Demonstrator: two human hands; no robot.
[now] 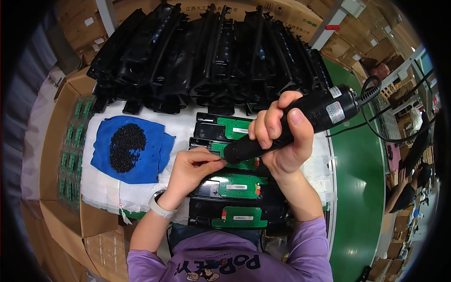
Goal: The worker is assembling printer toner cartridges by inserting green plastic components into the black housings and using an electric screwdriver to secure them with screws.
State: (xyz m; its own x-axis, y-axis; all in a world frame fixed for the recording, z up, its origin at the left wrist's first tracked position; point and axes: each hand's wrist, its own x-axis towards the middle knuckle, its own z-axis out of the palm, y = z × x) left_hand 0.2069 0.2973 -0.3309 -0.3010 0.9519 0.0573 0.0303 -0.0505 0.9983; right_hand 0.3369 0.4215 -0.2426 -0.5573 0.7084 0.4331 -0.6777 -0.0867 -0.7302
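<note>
Both forearms come in over the near edge of the worktop point(105, 190). The left hand point(192, 168) points rightward, thumb and forefinger pressed in a pinch — while the right hand point(283, 154), its forearm nearer the right edge, is raised with fingers curled in a wrapping grip.

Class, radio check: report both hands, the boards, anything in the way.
Right hand gripping black power screwdriver, nose over a green board. Left hand, finger and thumb pinched, beside the nose. Screwdriver hides part of that board.
</note>
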